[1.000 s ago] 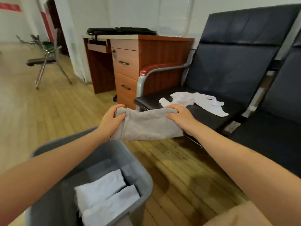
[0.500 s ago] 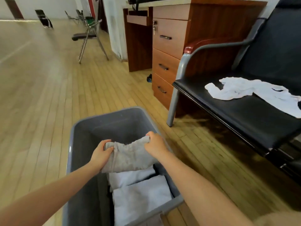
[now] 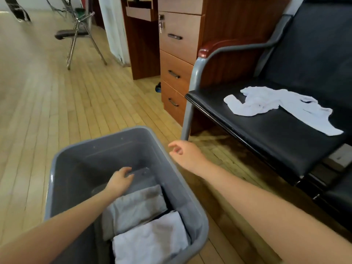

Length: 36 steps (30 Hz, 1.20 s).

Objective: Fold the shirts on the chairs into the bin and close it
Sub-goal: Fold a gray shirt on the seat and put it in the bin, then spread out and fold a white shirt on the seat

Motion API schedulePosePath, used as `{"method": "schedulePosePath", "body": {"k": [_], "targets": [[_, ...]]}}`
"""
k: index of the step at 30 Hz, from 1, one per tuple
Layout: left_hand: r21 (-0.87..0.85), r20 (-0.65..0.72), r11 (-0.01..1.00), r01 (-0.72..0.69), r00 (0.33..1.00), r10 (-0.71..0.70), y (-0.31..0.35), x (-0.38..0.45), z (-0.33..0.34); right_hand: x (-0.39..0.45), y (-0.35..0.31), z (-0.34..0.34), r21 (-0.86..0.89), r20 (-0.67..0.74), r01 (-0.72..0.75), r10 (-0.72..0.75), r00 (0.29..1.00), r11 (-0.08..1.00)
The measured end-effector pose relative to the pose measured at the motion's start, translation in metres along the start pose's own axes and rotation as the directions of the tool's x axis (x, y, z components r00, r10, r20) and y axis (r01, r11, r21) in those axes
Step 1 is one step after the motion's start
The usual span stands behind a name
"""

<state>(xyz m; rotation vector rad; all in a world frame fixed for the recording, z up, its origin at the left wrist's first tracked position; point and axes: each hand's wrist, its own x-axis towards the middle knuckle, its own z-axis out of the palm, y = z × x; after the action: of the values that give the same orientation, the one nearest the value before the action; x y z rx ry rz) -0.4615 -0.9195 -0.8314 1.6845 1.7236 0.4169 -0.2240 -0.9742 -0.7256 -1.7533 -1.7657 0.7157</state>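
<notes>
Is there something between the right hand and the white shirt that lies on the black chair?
Nothing visible blocks it. The right hand hangs open above the floor beside the grey bin. The white shirt lies unfolded on the black chair seat. Only the seat's front edge and the grey armrest post stand near that path.

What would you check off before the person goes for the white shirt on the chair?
1. Right hand free: ok, it holds nothing, fingers loosely curled, above the floor beside the bin.
2. Left hand free: ok, it is down inside the bin, fingers relaxed, gripping nothing.
3. Grey folded shirt set down: ok, it lies in the bin behind the white folded shirt.
4. White shirt within view: ok, it lies crumpled and unfolded on the black chair seat.
5. Room left in the bin: ok, bare floor shows past the left hand.
6. Lid for closing: cannot tell, none is in view.
</notes>
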Motion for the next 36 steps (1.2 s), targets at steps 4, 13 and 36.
{"method": "schedulePosePath", "body": {"k": [4,13,36], "targets": [[-0.148,-0.096,0.935,-0.322,0.946,0.310,0.126,0.007,-0.004,0.008,0.009,-0.086,-0.001,-0.296,-0.027,0.025,0.955,1.000],[-0.193,-0.126,0.734,-0.652,0.758,0.640,0.344,0.042,0.052,-0.008,0.110,-0.244,-0.106,-0.597,-0.410,0.272,0.755,0.906],[-0.304,0.127,0.561,-0.770,0.551,0.825,0.467,-0.049,0.143,-0.101,0.213,-0.316,0.046,-0.758,-0.410,0.300,0.579,0.911]]}}
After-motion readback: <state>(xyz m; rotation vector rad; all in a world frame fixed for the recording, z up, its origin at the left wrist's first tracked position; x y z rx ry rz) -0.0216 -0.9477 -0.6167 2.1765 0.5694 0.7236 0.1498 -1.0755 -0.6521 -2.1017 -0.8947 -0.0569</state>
